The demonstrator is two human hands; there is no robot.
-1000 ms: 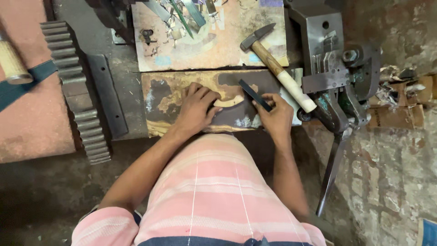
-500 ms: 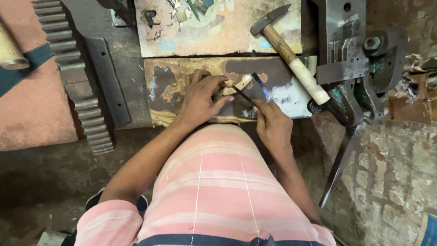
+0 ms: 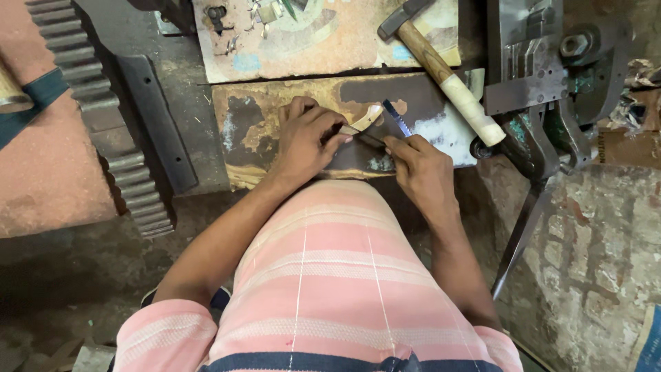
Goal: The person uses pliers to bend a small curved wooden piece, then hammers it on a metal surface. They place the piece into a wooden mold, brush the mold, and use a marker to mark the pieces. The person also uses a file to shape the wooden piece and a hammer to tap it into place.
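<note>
Both hands have drawn together: left hand [image 3: 303,141] grip pins the pale wooden piece [image 3: 366,117] against the bench [image 3: 427,93]; right hand [image 3: 421,172] grip, closed, holds a file [image 3: 395,118] beside it.

A small curved pale wooden piece [image 3: 365,118] lies pinned flat on a worn, stained wooden board [image 3: 241,138], while a slim serrated blue-grey saw blade [image 3: 396,125] angles down against its edge
</note>
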